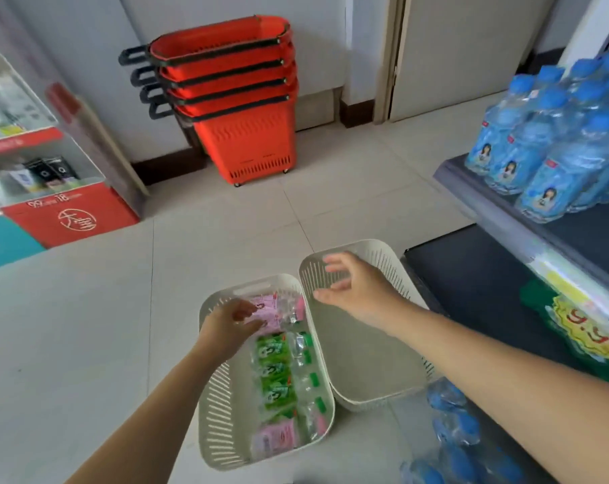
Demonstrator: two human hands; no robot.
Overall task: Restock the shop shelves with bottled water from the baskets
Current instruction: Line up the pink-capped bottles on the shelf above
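— Where's the water?
— In the left cream basket (208, 406), green-labelled bottles (273, 372) and pink-labelled bottles (271, 440) lie on their sides.
— The other basket (383, 253)?
— Touching it, bare-bottomed. On the shelf (505, 211), blue bottles (540, 148) stand upright.

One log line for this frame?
left hand grips pink-labelled clear plastic bottle in stocked cream slotted plastic basket | right hand open over empty cream plastic basket

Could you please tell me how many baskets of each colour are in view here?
Red shopping baskets, nested in one stack: 4
White baskets, one holding bottles and one empty: 2
Total: 6
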